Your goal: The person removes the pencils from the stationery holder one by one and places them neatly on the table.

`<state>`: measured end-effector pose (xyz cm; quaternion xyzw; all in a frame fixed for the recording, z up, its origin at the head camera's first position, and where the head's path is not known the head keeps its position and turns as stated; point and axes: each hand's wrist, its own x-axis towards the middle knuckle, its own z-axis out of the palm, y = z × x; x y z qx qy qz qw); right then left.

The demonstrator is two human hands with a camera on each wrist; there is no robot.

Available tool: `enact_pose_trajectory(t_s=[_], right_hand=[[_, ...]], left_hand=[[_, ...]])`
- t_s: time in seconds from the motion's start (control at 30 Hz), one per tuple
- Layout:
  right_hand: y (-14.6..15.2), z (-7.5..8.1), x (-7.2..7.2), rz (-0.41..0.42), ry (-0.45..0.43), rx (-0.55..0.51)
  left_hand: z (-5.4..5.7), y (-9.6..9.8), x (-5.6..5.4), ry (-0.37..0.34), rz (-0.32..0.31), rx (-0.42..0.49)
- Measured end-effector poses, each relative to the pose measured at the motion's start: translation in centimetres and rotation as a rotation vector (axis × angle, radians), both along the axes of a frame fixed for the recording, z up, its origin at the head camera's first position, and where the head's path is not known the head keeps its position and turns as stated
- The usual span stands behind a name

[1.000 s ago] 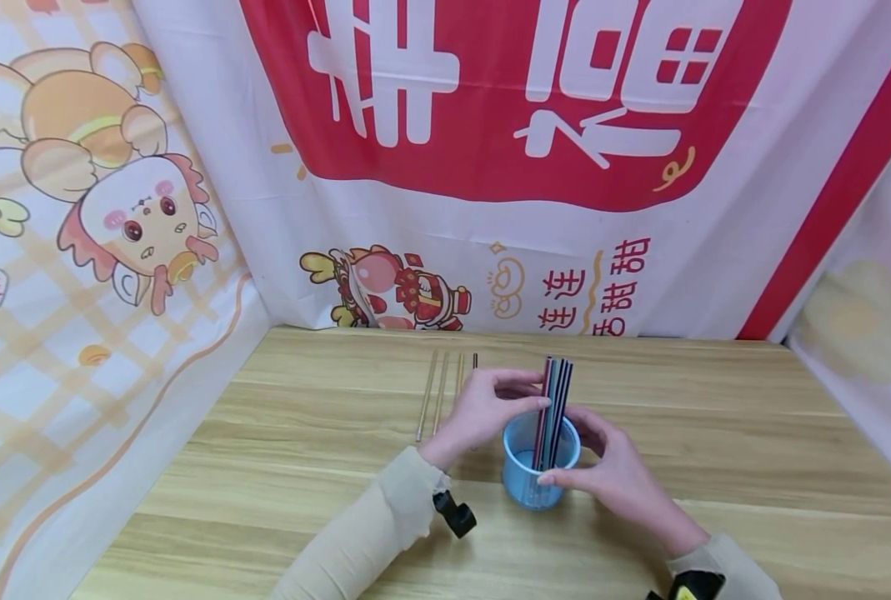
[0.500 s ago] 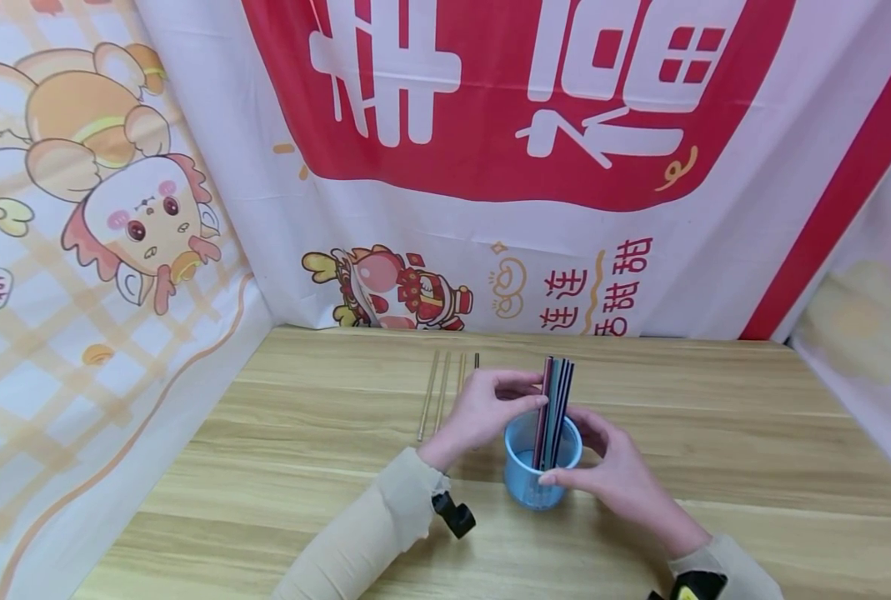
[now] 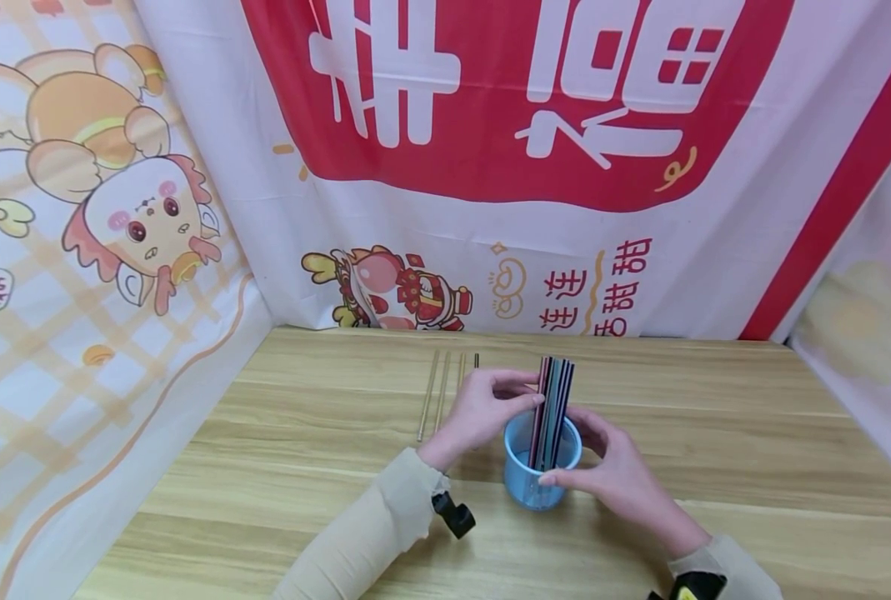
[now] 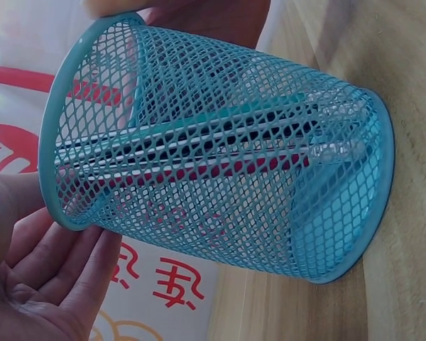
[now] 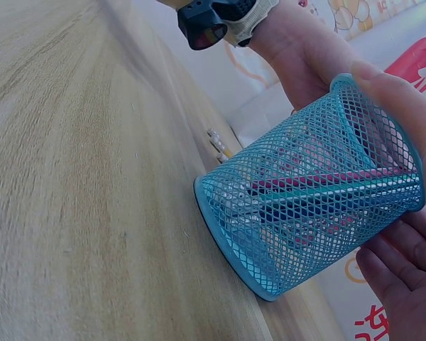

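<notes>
A light blue mesh pen holder (image 3: 533, 486) stands upright on the wooden table with several slim pencil-like sticks (image 4: 199, 145) in red, teal and black. Their clear, glittery ends sit near its floor. My right hand (image 3: 616, 467) grips the holder from the right, thumb at the near rim, fingers round the far side. My left hand (image 3: 485, 408) is at the left of the bunch above the rim. Its thumb and index finger pinch the leftmost reddish stick (image 3: 539, 379); the pinch itself is out of the left wrist view.
Left of the holder lie gold-coloured sticks (image 3: 427, 396) and a dark one (image 3: 476, 361), partly behind the left hand. Their pale ends (image 5: 216, 142) show past the holder in the right wrist view. A printed cloth (image 3: 505, 225) hangs along the table's back edge.
The leftmost sticks have shifted slightly left inside the holder, so the bunch is more spread out. The left thumb has moved left with them. The right hand and holder stay put.
</notes>
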<state>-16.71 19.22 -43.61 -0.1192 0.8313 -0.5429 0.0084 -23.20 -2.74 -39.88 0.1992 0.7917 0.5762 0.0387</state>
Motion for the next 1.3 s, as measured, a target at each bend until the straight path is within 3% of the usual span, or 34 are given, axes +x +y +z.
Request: enact_pose_trajectory(t_s=[0.77,1.0,1.3], right_hand=[[0.0,0.0,-0.1,-0.006,-0.004,0.016],[0.0,0.0,-0.2,-0.001,-0.004,0.017],[0.0,-0.1,-0.1,-0.011,-0.006,0.023]], left_hand=[[0.3,-0.3,-0.6,-0.059,0.039,0.088],[0.9,-0.2,-0.6,-0.027,0.071,0.096],[1.0,-0.5,-0.9,0.019,0.104,0.182]])
